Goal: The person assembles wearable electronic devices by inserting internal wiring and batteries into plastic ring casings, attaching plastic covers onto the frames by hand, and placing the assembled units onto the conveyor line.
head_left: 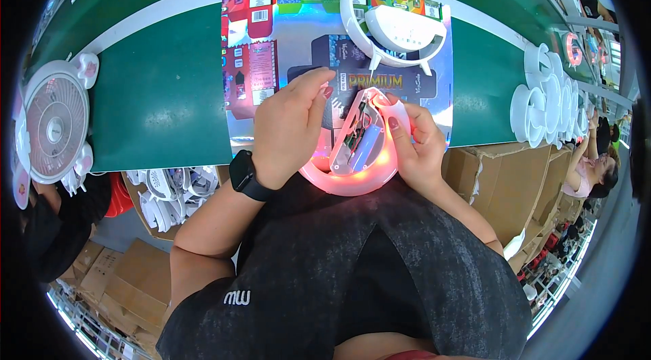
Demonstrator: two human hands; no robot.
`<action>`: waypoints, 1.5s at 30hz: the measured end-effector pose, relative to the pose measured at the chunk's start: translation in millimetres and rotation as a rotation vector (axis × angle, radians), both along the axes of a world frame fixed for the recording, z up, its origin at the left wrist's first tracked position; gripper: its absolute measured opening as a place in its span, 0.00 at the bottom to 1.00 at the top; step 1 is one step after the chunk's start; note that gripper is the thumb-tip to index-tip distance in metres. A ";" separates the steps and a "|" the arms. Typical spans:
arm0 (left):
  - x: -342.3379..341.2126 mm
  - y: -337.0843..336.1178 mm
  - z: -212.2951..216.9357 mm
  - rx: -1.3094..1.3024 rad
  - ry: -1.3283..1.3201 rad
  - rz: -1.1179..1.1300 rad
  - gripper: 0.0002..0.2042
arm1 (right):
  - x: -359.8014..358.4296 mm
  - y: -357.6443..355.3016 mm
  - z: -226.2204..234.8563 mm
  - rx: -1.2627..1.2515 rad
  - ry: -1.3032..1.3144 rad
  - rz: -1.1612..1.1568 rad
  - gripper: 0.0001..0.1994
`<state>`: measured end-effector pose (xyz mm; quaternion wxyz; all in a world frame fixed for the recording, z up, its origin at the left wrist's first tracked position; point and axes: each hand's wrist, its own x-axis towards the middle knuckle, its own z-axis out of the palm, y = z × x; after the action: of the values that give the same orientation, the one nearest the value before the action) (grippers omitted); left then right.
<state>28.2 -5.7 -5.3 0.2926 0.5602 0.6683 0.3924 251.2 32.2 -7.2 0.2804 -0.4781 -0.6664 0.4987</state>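
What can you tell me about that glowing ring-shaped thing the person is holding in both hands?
The glowing ring-shaped device looks like white plastic, lit pinkish-red from within. Its middle housing is open, showing a small circuit board, wires and a bluish cylinder, perhaps a battery. It sits at the near edge of the green table, against the person's body, partly over a shiny printed sheet. The left hand rests on its left side; the right hand grips its right side.
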 end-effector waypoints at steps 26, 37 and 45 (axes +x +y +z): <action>28.5 -30.7 18.3 -0.176 -1.197 0.286 0.45 | -18.7 28.9 -12.5 -0.059 0.129 -0.238 0.13; 34.2 -29.4 8.5 -0.072 -1.109 0.239 0.30 | -30.9 55.5 14.7 -0.486 0.237 -0.240 0.26; 22.6 -15.8 4.1 -0.011 -0.994 0.177 0.33 | -32.1 51.6 -5.4 -0.274 0.283 -0.257 0.29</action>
<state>50.8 -21.5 -1.2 0.5439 0.2453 0.4951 0.6315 219.1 83.7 -12.5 0.3647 -0.5178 -0.4802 0.6068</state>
